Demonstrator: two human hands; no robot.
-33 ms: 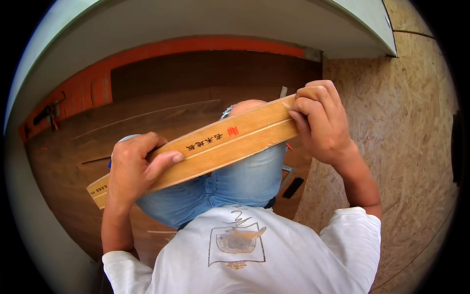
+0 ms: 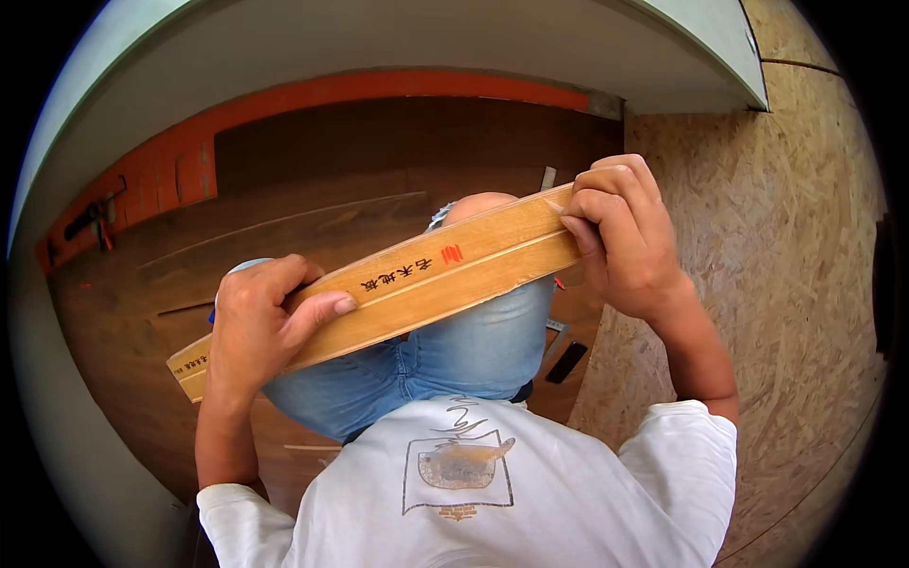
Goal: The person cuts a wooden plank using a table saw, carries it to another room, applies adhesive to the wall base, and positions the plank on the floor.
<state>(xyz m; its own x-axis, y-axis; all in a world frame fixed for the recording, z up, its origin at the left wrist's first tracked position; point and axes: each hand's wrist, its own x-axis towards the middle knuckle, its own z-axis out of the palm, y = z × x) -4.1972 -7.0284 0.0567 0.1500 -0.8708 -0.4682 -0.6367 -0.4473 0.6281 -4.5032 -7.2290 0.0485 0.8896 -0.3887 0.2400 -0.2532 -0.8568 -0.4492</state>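
Note:
A narrow floorboard (image 2: pixel 426 275) with a light yellow-brown face lies slanted across my raised knees, its right end higher in view. It bears dark print, a red mark and a lengthwise groove. Toward its left end my left hand (image 2: pixel 270 317) is closed round it, thumb flat on the face and fingers behind the far edge. My right hand (image 2: pixel 620 227) grips the right end, thumb and index finger pinched together at the face, the other fingers curled. A small pale point shows by that pinch; I cannot make out what it is. The right tip is hidden by the hand.
Dark brown floorboards (image 2: pixel 312 142) cover the floor ahead and left, bordered by an orange strip (image 2: pixel 379 85) along the pale wall. A black tool (image 2: pixel 90 222) lies far left. Right of my knee are a metal square (image 2: pixel 557 331) and a black object (image 2: pixel 568 363). Chipboard (image 2: pixel 757 284) spreads right.

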